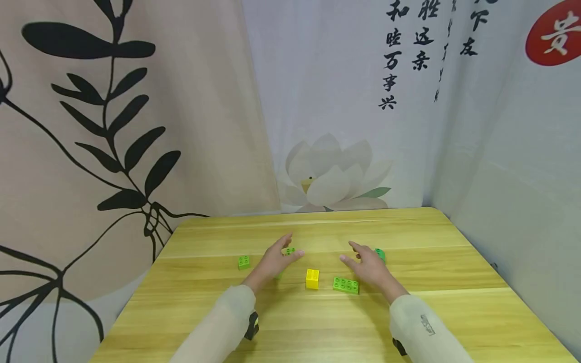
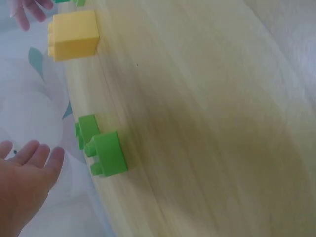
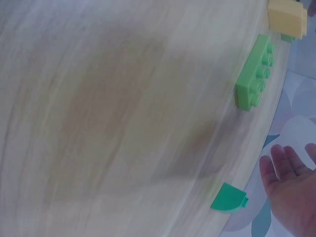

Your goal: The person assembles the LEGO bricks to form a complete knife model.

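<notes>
Both hands hover over the table with fingers extended and nothing held. My left hand (image 1: 274, 260) is above two light green bricks, partly covering them in the head view; in the left wrist view the nearer green brick (image 2: 109, 154) overlaps the farther one (image 2: 88, 131). Between the hands stands a yellow brick (image 1: 312, 279), with a long light green brick (image 1: 346, 285) to its right. My right hand (image 1: 369, 265) is just beyond that long brick. Beside its fingers lies a darker green brick (image 1: 380, 254), which has a curved side in the right wrist view.
Another small green brick (image 1: 243, 262) lies left of the left hand. The wooden table (image 1: 317, 333) ends at a printed curtain (image 1: 336, 101) behind it, and a pale curtain (image 1: 513, 166) hangs along the right side.
</notes>
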`<control>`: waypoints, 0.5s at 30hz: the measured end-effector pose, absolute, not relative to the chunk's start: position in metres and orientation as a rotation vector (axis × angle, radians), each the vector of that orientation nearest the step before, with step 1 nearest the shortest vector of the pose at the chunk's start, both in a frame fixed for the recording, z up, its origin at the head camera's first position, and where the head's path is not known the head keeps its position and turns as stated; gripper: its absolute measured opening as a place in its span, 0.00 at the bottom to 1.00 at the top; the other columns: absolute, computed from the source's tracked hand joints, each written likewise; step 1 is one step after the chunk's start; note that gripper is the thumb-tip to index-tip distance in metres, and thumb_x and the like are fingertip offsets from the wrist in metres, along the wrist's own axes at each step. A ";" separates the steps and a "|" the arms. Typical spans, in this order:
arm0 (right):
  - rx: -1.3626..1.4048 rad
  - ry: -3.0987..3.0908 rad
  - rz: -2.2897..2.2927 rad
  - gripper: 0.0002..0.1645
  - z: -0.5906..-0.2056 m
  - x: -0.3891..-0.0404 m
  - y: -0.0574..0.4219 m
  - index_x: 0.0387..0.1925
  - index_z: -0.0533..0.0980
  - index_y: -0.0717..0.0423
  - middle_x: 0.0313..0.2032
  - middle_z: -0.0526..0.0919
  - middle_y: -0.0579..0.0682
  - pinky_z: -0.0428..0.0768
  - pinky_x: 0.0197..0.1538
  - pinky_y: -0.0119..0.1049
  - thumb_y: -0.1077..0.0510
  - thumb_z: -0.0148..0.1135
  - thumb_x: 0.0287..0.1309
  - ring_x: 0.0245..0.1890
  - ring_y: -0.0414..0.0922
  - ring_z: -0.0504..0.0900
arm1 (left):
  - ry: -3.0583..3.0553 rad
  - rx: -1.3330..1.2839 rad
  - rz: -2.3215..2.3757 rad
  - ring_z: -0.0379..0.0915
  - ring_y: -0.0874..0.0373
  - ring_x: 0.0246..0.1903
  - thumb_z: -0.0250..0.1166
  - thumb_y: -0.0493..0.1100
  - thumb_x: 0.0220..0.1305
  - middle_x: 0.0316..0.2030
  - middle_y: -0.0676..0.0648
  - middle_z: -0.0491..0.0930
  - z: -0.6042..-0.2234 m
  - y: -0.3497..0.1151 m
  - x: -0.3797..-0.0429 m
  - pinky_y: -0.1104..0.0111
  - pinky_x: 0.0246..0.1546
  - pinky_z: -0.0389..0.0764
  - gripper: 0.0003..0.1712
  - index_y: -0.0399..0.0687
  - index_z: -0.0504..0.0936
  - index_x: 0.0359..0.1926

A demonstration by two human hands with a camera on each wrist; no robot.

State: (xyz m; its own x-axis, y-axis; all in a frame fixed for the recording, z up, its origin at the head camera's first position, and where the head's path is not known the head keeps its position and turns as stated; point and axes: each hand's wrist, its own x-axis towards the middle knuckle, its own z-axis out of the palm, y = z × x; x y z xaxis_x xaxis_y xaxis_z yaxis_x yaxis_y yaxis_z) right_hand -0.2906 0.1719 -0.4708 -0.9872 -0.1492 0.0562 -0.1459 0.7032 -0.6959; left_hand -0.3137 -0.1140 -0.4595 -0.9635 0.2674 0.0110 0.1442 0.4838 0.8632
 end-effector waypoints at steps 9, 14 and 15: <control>-0.223 2.818 -1.271 0.36 -0.470 -0.286 0.163 0.71 0.65 0.59 0.62 0.73 0.63 0.74 0.57 0.55 0.45 0.59 0.69 0.58 0.59 0.74 | 2.443 0.379 1.641 0.59 0.42 0.68 0.65 0.61 0.65 0.70 0.39 0.63 -0.465 -0.110 -0.310 0.47 0.62 0.68 0.48 0.46 0.56 0.76; -0.211 2.769 -1.318 0.36 -0.469 -0.282 0.161 0.70 0.65 0.60 0.63 0.72 0.64 0.74 0.58 0.56 0.47 0.61 0.68 0.60 0.60 0.73 | 2.370 0.367 1.706 0.60 0.42 0.68 0.66 0.56 0.66 0.69 0.39 0.64 -0.470 -0.108 -0.310 0.47 0.57 0.73 0.46 0.44 0.55 0.76; -0.207 2.763 -1.326 0.36 -0.469 -0.282 0.161 0.70 0.65 0.60 0.63 0.72 0.64 0.74 0.58 0.56 0.47 0.61 0.68 0.60 0.60 0.73 | 2.366 0.368 1.712 0.60 0.41 0.68 0.66 0.56 0.66 0.69 0.38 0.64 -0.471 -0.108 -0.309 0.47 0.58 0.73 0.46 0.44 0.56 0.76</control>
